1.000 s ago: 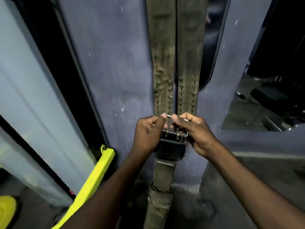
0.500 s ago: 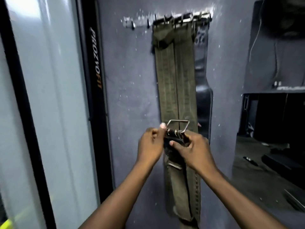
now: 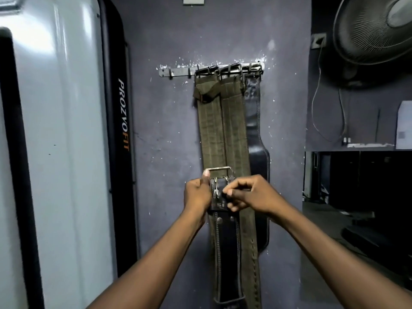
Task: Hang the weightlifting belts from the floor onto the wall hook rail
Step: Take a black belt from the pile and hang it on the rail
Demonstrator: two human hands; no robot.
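Note:
A metal hook rail [image 3: 178, 72] is fixed high on the purple wall. Two olive canvas belts [image 3: 219, 130] and a black leather belt [image 3: 256, 157] hang from its right half. I hold a further black belt [image 3: 227, 246] upright in front of them, its steel buckle [image 3: 219, 175] on top. My left hand [image 3: 197, 195] grips the buckle's left side, thumb up against the frame. My right hand [image 3: 249, 194] pinches the buckle's prongs from the right. The belt's tail drops out of the bottom of the view.
A grey and black gym machine panel [image 3: 66, 152] marked PROZVOFIT fills the left. A wall fan [image 3: 374, 30] with a dangling cable is at the upper right, above a dark opening [image 3: 356, 197]. The rail's left hooks [image 3: 170, 73] are bare.
The view has swung up from the floor to the hook rail. Both hands have lifted the black belt's buckle higher, and the right fingers have shifted onto the prongs.

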